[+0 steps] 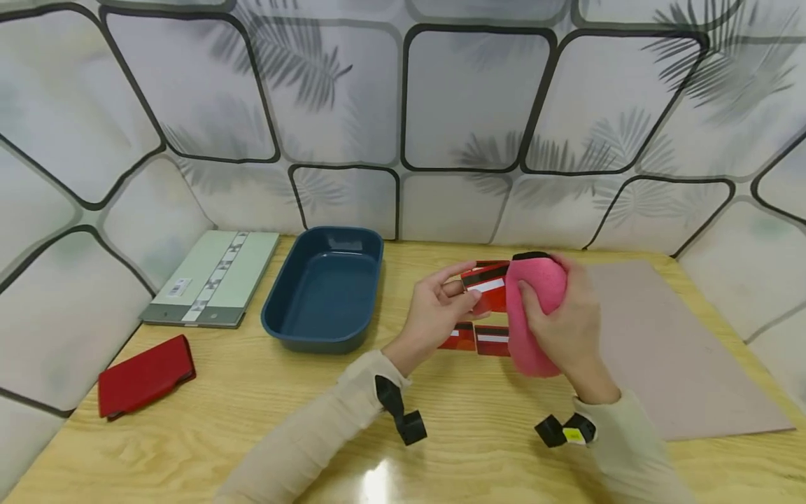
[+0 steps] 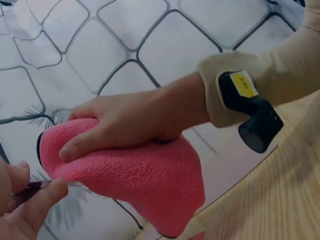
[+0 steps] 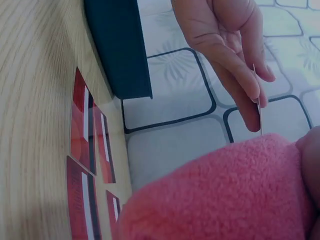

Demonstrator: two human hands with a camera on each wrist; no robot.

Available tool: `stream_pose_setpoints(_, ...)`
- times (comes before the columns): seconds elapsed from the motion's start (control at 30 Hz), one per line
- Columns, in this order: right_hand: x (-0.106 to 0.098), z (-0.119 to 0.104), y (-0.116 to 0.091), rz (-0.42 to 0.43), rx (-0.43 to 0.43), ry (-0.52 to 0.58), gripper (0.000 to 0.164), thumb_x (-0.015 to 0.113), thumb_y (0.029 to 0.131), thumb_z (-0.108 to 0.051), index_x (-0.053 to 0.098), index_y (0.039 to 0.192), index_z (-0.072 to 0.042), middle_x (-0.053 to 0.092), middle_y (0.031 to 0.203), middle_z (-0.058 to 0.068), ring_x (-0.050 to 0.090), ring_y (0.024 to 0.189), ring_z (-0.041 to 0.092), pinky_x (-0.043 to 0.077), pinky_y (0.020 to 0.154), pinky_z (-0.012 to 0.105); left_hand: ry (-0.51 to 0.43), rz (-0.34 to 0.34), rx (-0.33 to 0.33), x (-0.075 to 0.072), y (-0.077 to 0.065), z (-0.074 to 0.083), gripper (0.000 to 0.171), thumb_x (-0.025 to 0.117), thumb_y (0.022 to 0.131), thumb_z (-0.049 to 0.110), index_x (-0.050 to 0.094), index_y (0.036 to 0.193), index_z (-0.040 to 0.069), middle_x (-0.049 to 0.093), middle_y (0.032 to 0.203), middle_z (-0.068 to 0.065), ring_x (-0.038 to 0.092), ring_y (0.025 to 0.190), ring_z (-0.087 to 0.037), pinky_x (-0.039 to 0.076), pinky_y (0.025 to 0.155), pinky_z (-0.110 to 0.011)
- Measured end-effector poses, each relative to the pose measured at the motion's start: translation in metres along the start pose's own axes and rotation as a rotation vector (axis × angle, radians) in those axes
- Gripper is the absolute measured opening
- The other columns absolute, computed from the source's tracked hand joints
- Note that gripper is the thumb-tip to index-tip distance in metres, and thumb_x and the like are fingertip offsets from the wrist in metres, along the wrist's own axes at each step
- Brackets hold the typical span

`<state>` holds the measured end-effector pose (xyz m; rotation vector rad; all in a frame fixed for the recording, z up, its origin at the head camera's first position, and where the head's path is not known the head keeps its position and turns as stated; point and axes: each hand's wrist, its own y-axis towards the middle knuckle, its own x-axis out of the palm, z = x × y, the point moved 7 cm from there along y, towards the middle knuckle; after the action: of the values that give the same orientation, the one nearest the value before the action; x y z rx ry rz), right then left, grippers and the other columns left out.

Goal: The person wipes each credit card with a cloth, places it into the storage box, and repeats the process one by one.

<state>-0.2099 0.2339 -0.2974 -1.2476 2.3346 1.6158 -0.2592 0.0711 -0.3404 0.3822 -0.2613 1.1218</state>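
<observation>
My left hand [image 1: 433, 311] pinches a red card [image 1: 486, 285] with a white strip and a dark stripe, held up above the table. A pink fluffy cloth [image 1: 525, 343] with a dark edge is gripped in my right hand [image 1: 569, 332], thumb on the near side. The cloth covers the card's right end. On the table below lie several similar cards [image 3: 82, 122] in rows, partly hidden by the hands and cloth in the head view. Edge-on, the held card [image 3: 259, 112] shows between the left fingers in the right wrist view.
A dark blue tray [image 1: 321, 343] stands left of the hands. Farther left are a pale green notebook [image 1: 217, 280] and a red wallet-like case [image 1: 147, 376]. A flat greyish-pink board [image 1: 680, 357] lies at right. Patterned fabric [image 1: 466, 105] rises behind the wooden table [image 1: 478, 448].
</observation>
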Motion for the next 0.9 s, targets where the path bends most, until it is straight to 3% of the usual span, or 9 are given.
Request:
stream_pose_setpoints(0.13, 0.000, -0.015, 0.001, -0.007, -0.118, -0.078, 0.049, 0.071, 0.078, -0.013, 0.055, 0.122, 0.002, 0.060, 0.100, 0.026, 0.059, 0.080, 0.040, 0.052, 0.062, 0.054, 0.010, -0.001, 0.012, 0.000, 0.001, 0.001, 0.044, 0.056, 0.090, -0.012, 0.049, 0.133, -0.003, 0.058, 0.073, -0.005, 0.058, 0.062, -0.010, 0.058, 0.079, -0.049)
stream_pose_setpoints(0.27, 0.008, -0.032, 0.000, -0.033, -0.220, -0.092, 0.044, 0.069, 0.078, -0.013, 0.059, 0.120, -0.004, 0.061, 0.092, 0.024, 0.059, 0.070, 0.037, 0.053, 0.052, 0.051, 0.045, 0.015, 0.031, -0.004, 0.002, 0.002, 0.043, 0.058, 0.090, -0.010, 0.052, 0.132, -0.004, 0.068, 0.095, -0.021, 0.067, 0.073, -0.011, 0.059, 0.077, -0.047)
stream_pose_setpoints(0.37, 0.014, -0.037, 0.000, -0.031, -0.218, -0.024, 0.042, 0.069, 0.078, -0.012, 0.061, 0.119, -0.004, 0.063, 0.093, 0.022, 0.059, 0.071, 0.034, 0.052, 0.052, 0.049, 0.073, 0.008, 0.041, -0.009, 0.003, 0.002, 0.043, 0.058, 0.091, -0.008, 0.053, 0.133, -0.002, 0.064, 0.115, -0.030, 0.070, 0.084, -0.013, 0.058, 0.079, -0.046)
stream_pose_setpoints(0.57, 0.034, -0.042, 0.000, -0.065, -0.194, 0.127, 0.042, 0.072, 0.080, -0.010, 0.061, 0.119, 0.000, 0.066, 0.101, 0.021, 0.062, 0.080, 0.032, 0.054, 0.060, 0.046, 0.122, -0.001, 0.019, -0.021, 0.004, -0.001, 0.046, 0.054, 0.094, -0.006, 0.048, 0.139, 0.000, 0.060, 0.122, -0.030, 0.069, 0.086, -0.009, 0.060, 0.078, -0.036)
stream_pose_setpoints(0.7, 0.041, -0.045, 0.002, -0.055, -0.208, 0.134, 0.043, 0.072, 0.078, -0.008, 0.061, 0.120, -0.002, 0.065, 0.100, 0.019, 0.060, 0.081, 0.031, 0.052, 0.060, 0.045, 0.124, 0.006, 0.007, -0.027, 0.003, 0.000, 0.047, 0.052, 0.094, -0.007, 0.045, 0.140, -0.001, 0.059, 0.124, -0.030, 0.068, 0.090, -0.012, 0.059, 0.078, -0.033)
stream_pose_setpoints(0.9, 0.038, -0.036, 0.003, -0.087, -0.211, 0.127, 0.047, 0.071, 0.077, -0.005, 0.058, 0.122, 0.001, 0.064, 0.102, 0.021, 0.061, 0.080, 0.031, 0.054, 0.059, 0.045, 0.108, 0.032, -0.013, -0.028, 0.000, 0.001, 0.046, 0.052, 0.092, -0.012, 0.049, 0.137, -0.003, 0.059, 0.122, -0.031, 0.068, 0.094, -0.019, 0.058, 0.081, -0.039)
